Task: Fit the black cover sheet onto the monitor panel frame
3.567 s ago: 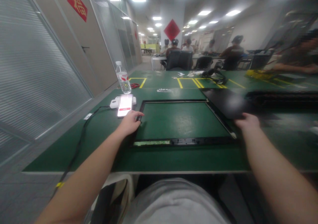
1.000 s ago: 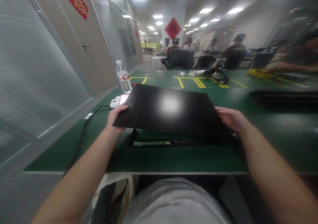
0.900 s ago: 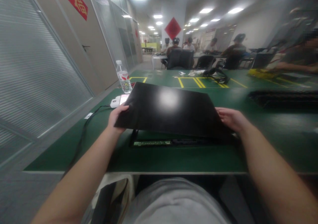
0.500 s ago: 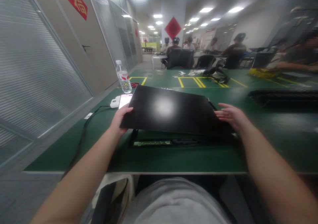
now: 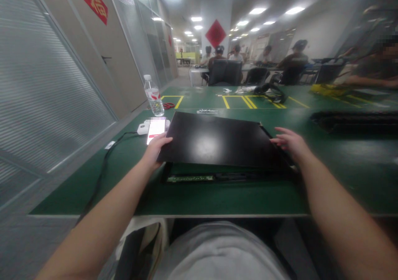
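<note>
1 frame lies flat on the green table, and its near side shows closest to the body. A green strip sits in the left half of this side; it looks delicate, so I think no edge should press on it. The panel is just beyond, above the frame, covering most of its opening. It stands askew to the frame, and its left end seems raised. Whether its right end touches the frame, I cannot tell.

The left hand grips the left end, with the thumb on the top face. The right hand is unclosed, its fingers spread at the right end; contact there is not clear. For good control, I judge that both ends need equal support, and the fingers should stay at the edges, away from the glossy face. It is wise to turn the panel parallel with the frame while it is up, and to move it slowly, without bending.

A little farther, the phone lies near the left hand, so the left elbow and fingers need some care. Behind it, the bottle stands upright, also better not bumped.
</note>
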### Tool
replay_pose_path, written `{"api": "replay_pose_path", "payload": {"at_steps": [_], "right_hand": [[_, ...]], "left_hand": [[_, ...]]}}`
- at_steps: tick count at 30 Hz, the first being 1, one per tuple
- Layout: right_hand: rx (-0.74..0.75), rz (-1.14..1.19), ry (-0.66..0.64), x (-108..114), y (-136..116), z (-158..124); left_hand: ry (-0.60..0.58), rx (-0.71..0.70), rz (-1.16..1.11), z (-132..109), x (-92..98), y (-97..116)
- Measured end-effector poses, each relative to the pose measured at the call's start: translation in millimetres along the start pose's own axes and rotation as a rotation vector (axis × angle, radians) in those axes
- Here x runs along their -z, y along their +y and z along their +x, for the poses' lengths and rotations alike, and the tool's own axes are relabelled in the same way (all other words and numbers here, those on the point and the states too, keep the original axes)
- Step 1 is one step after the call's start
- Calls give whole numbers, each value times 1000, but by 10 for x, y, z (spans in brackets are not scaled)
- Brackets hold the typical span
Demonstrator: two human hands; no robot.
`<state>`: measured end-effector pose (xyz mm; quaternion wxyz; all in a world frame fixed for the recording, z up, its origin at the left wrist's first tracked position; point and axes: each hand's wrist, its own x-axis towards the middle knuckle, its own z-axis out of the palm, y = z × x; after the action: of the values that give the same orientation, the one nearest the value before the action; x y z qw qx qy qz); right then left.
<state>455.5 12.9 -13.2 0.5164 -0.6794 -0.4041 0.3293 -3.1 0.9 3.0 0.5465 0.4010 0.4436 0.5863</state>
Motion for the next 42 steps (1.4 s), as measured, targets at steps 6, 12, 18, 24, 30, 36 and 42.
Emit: {"api": "replay_pose_path", "payload": {"at_steps": [6,12,18,24,30,36,42], "right_hand": [[14,2,34,8,57,61],[20,-8,60,21,87,95],[16,-24,56,24,128,123],[31,-36,57,33,156,154],[48,-77,62,31,150,130],[47,-102,60,31,145,119],[40,-118,80,14,104,72]], "left_hand": [[-9,37,36,-7,-21,-21],[-18,71,66,16,0,-66],[-32,90,95,20,18,-100],[-56,105,85,8,4,-89],[-60,133,103,-3,-8,-83],[-64,145,118,14,25,-98],[-67,140,122,24,30,-114]]}}
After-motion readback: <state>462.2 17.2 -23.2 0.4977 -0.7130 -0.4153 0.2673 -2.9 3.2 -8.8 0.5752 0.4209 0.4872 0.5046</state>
